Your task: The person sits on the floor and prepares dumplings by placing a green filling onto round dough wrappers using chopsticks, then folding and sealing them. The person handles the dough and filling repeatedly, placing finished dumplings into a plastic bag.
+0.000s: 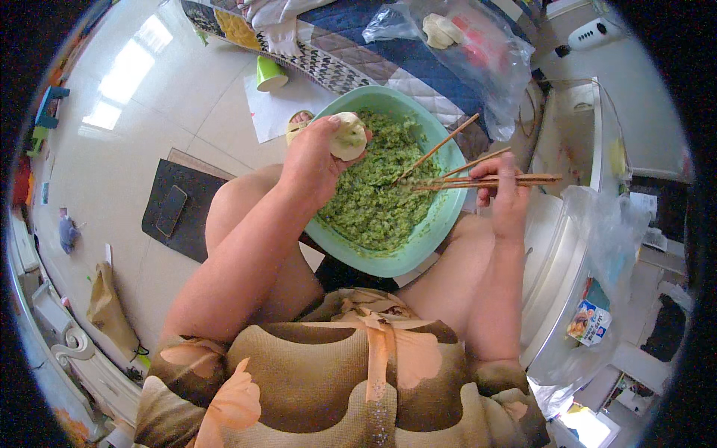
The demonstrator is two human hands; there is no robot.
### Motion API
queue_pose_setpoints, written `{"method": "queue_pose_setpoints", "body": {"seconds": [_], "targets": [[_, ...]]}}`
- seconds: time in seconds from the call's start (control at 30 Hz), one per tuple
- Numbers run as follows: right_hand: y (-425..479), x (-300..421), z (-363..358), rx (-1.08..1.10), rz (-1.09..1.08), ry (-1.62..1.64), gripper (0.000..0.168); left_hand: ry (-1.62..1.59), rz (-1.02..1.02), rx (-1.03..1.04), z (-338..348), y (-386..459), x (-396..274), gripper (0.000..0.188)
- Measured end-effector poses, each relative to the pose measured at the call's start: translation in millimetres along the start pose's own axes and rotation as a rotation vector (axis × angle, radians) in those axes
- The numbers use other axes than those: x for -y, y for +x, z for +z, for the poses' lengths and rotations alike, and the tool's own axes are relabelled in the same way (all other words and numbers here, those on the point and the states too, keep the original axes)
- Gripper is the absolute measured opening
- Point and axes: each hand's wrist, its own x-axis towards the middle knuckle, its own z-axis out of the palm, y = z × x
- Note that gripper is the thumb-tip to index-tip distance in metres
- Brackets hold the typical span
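Observation:
A large pale green plastic basin with chopped green filling rests between my knees. My left hand holds a round, pale dough wrapper above the basin's left side; small green specks show on it. In my right hand, at the basin's right rim, is a pair of wooden chopsticks, their tips over the filling. Two more wooden chopsticks lean on the basin's right rim with their lower ends in the filling.
A clear plastic bag with a lump of dough lies on the quilted cover beyond the basin. A green paper cup is on white paper at the left. A black case or folder lies on the tiled floor; another plastic bag is at the right.

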Motion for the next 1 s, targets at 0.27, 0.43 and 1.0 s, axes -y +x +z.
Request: {"method": "queue_pose_setpoints", "body": {"seconds": [0.27,0.43,1.0], "targets": [[11,-8,-13,-0.241,-0.021,0.57,0.045,-0.025,-0.055,0.05,12,-1,4,0.031],[18,-18,-11,-0.135,-0.142,0.559,0.046,0.15,-0.07,0.068,19,-7,5,0.032],[14,-21,-2,-0.268,-0.21,0.184,0.05,0.34,-0.127,0.058,10,-2,17,0.032]]}}
